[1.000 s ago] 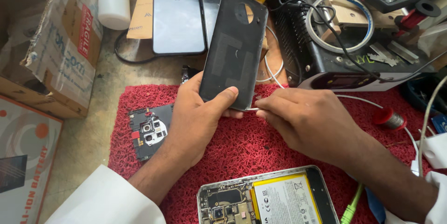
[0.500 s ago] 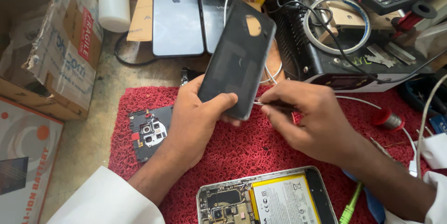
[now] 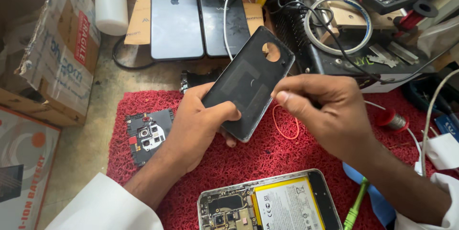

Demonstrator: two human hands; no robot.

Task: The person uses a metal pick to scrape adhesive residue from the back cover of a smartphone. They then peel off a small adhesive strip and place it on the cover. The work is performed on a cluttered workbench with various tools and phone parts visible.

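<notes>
My left hand point(image 3: 198, 125) grips the lower end of a black phone back cover point(image 3: 248, 82), which is tilted with its round camera hole at the top right, above a red mat point(image 3: 306, 153). My right hand point(image 3: 330, 110) touches the cover's right edge with thumb and curled fingers; whether it pinches a small tool I cannot tell. An opened phone point(image 3: 270, 203) with a yellow-edged battery lies on the mat near the bottom. A black camera circuit board point(image 3: 148, 134) lies on the mat left of my left hand.
Two phones lie at the back, a grey one point(image 3: 176, 22) and a black one point(image 3: 224, 19), with a white cable across. Cardboard boxes point(image 3: 52, 48) stand at the left. A white bottle point(image 3: 111, 0), a black machine with a tape ring point(image 3: 337, 19), a red-handled tool point(image 3: 392, 120) and a green tool point(image 3: 355, 208) are around.
The back cover has tilted and swung to the right. My right hand has risen from the mat to the cover's right edge. A thin orange loop now shows on the mat.
</notes>
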